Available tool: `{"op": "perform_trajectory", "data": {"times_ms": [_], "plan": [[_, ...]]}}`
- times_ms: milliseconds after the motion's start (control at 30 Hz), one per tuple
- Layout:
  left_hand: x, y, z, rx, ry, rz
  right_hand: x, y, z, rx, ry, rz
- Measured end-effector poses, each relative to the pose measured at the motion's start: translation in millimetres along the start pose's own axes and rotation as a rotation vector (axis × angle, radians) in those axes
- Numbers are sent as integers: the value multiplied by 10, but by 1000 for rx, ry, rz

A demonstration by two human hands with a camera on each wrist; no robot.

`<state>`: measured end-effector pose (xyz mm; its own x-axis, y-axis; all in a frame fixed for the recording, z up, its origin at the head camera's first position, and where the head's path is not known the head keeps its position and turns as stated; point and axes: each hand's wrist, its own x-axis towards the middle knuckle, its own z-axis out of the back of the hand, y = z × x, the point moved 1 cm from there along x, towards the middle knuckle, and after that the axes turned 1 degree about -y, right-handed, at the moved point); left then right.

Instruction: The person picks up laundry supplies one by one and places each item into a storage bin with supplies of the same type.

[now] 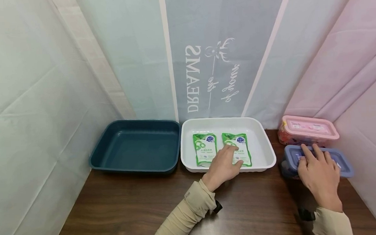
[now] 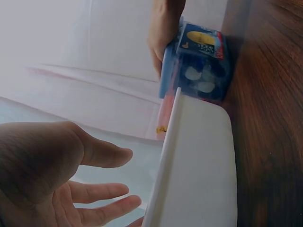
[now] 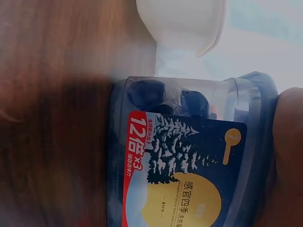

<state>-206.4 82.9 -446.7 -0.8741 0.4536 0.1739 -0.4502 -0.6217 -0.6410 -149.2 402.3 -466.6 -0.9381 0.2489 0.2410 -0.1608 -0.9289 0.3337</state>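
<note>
My left hand (image 1: 223, 164) hovers over the near edge of the white tray (image 1: 188, 124), its fingers spread and partly in front of the right green-and-white packet (image 1: 243, 156). A matching packet (image 1: 205, 149) lies to its left in the same tray. Nothing is between the thumb and fingers of that hand (image 2: 71, 175) in the left wrist view. My right hand (image 1: 321, 174) rests on the blue lid (image 1: 293, 152) of a clear box of laundry capsules (image 3: 184, 156), fingers laid across the top. Dark capsules show through the box wall.
A dark teal tray (image 1: 138, 148) stands left of the white one. Behind the blue-lidded box is a similar pink-lidded box (image 1: 306, 129). Curtain-like cloth (image 1: 215, 23) closes off the back and both sides of the brown wooden table (image 1: 122, 206).
</note>
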Motion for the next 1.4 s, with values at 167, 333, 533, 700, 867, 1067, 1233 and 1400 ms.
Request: {"op": "perform_trajectory", "data": {"times_ms": [167, 333, 533, 700, 867, 1067, 1233, 1400], "plan": [[-8, -13, 8, -16, 4, -33, -83, 34, 7, -18, -23, -10], [-15, -33, 4, -24, 4, -55, -167, 80, 26, -38, -34, -7], [-45, -79, -14, -52, 12, -88, -258, 127, 35, -55, -31, -1], [-58, -115, -53, -63, 23, -104, -333, 181, 39, -65, -48, 7], [-82, -132, -112, -87, 48, -122, -430, 253, 21, -59, -68, 17], [-113, -156, -170, -106, 75, -138, -554, 321, 5, -58, -83, 21], [-118, -187, -198, -136, 105, -143, -623, 387, -8, -51, -99, 22], [-130, -222, -224, -120, 113, -159, -684, 454, -20, -55, -87, 21]]}}
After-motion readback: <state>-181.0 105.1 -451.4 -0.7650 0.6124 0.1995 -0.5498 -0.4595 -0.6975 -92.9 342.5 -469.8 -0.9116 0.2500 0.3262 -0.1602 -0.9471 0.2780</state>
